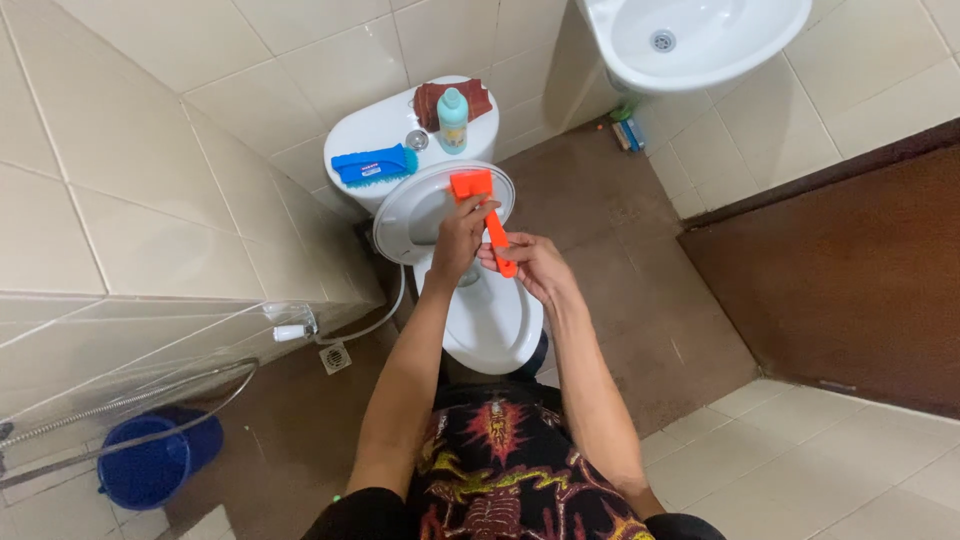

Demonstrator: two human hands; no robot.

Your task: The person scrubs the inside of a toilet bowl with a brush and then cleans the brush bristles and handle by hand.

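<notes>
Both my hands hold an orange long-handled brush (484,205) over a white toilet (495,320). My left hand (462,235) grips the handle just under the brush head. My right hand (530,265) holds the lower end of the handle. The brush head sits in front of the raised white toilet lid (415,215). On the cistern (385,125) lie a blue scrubbing brush (373,165), a teal bottle (453,120) and a dark red cloth (430,100).
A white washbasin (700,40) hangs at the top right. A blue bucket (155,465) stands at the lower left under a hose. A spray nozzle (292,331) and floor drain (336,357) lie left of the toilet. A brown door (850,270) is at right.
</notes>
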